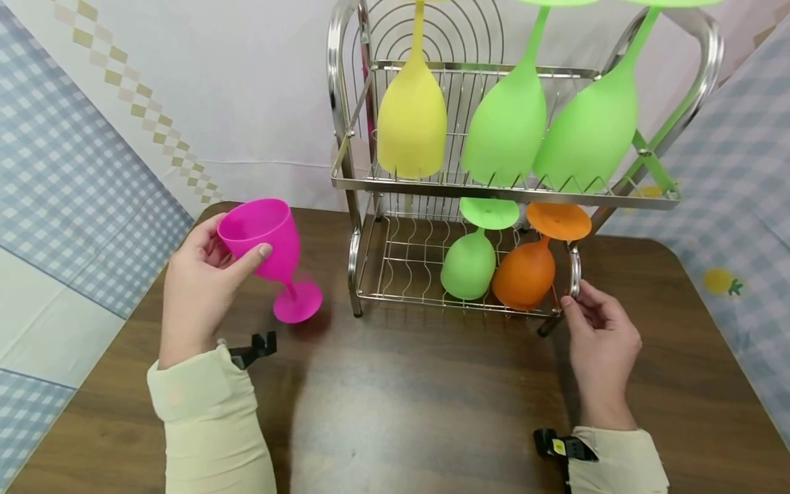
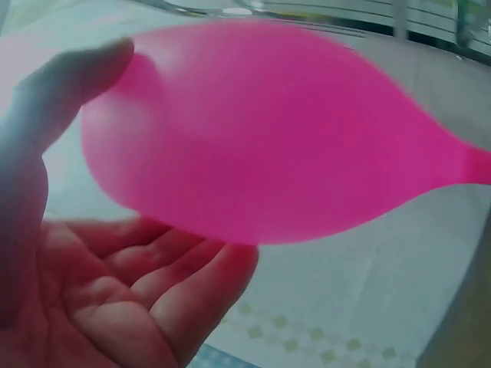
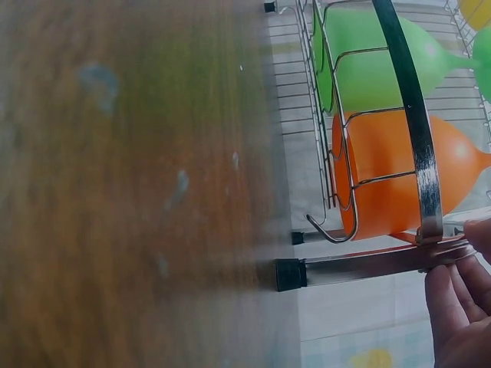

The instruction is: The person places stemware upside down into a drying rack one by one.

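Observation:
My left hand holds a pink goblet by its bowl, thumb on the near side and fingers behind. The goblet leans, mouth up toward the left, its foot low on the right. In the left wrist view the pink bowl fills the middle. My right hand pinches the front right leg of a metal dish rack; the right wrist view shows thumb and fingers on that leg. On the lower tier, a green goblet and an orange goblet stand upside down.
The upper tier carries an upside-down yellow goblet and two larger green goblets. The rack stands at the back of a brown wooden table. Behind hangs a white cloth, with blue checked cloth at the left.

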The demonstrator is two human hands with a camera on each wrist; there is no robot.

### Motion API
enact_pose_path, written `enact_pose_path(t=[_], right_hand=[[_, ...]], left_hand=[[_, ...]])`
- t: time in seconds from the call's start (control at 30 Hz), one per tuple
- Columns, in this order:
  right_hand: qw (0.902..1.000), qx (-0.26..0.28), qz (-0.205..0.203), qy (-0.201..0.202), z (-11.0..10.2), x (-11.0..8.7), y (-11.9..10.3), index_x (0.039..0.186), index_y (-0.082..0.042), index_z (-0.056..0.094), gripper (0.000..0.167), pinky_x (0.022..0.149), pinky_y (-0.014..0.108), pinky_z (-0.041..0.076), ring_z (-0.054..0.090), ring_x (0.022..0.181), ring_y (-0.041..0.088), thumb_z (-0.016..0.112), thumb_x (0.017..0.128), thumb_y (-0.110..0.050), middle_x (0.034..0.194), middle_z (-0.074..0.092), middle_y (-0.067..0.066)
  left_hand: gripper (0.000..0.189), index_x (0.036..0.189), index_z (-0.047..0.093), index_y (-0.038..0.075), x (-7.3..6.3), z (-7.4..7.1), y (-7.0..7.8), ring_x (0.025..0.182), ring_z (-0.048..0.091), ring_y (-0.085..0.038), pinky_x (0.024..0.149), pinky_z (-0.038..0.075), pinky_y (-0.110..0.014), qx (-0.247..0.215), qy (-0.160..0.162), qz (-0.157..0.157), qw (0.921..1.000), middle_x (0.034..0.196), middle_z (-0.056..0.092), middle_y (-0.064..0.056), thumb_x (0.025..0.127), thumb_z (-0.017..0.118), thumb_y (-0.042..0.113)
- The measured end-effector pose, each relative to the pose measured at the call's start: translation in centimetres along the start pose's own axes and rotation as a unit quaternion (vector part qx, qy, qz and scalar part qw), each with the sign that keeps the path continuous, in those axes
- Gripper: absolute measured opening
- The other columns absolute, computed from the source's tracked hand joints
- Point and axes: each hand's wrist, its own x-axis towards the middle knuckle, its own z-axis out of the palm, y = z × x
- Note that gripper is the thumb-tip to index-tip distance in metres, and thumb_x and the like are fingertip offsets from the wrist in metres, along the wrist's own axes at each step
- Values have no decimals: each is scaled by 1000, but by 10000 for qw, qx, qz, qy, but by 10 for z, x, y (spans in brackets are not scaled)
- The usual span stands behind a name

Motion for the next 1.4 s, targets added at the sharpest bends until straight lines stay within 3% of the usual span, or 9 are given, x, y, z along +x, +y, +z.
enact_pose_path(t=[0.1,0.2,0.37,0.6,0.8,0.93,1.03,1.17,1.4], right_hand=[[10000,-30,-21,10,0,0,0,124,-15,73,35,75,5,51,64,89,-2,77,89,-14,106,72,-4],[10000,-26,-46,27,0,-1,0,123,-15,73,34,76,6,51,64,89,-2,76,89,-14,106,72,-4],[10000,57,-36,55,0,-1,2,123,-15,73,34,76,6,51,64,88,-2,77,89,-14,106,73,-3],[10000,-29,15,61,0,-1,0,123,-15,73,34,76,6,51,64,89,0,76,89,-15,108,73,0],[10000,-54,12,-6,0,-1,-1,123,-18,73,34,77,6,51,64,90,-1,77,89,-17,110,74,3],[10000,-80,17,-3,0,0,-1,123,-18,74,34,77,6,51,64,90,-1,77,89,-18,110,74,3],[10000,-84,20,9,-1,0,-1,123,-19,74,34,77,6,51,64,90,-1,77,89,-18,111,74,3],[9999,-101,-3,19,-2,0,-2,122,-19,74,34,78,7,52,65,91,-1,77,89,-17,111,73,5],[10000,-33,81,-15,-2,0,-1,122,-18,74,35,78,7,52,65,90,-1,77,88,-17,111,74,4]], left_hand=[[73,145,52,20,-9,-2,7,124,60,-15,94,51,-14,263,-390,115,9988,135,61,-2,81,85,34],[72,145,51,18,-17,0,15,122,61,-18,92,52,-16,395,-872,440,9944,136,62,-4,83,84,32],[71,145,51,17,-30,13,27,118,64,-21,94,54,-21,310,-1695,1038,9796,133,64,-6,83,85,22],[75,146,50,13,-33,52,25,118,63,-21,97,55,-30,-474,-2704,1533,9493,134,61,-4,80,85,7],[79,147,48,12,-40,87,23,114,64,-20,94,57,-33,-698,-3078,1930,9291,135,61,-3,78,87,8],[80,147,48,11,-49,111,23,113,65,-20,94,57,-36,-866,-3373,2239,9103,135,61,-2,77,88,10],[80,147,48,11,-54,129,20,115,64,-19,97,56,-35,-886,-3633,2290,8987,136,61,-2,78,88,14],[79,146,48,11,-60,147,15,119,61,-16,100,53,-31,-729,-3913,2232,8898,135,61,0,79,88,18],[76,144,50,11,-64,160,8,123,59,-9,105,48,-27,-522,-4435,1983,8725,132,61,3,79,88,20]])
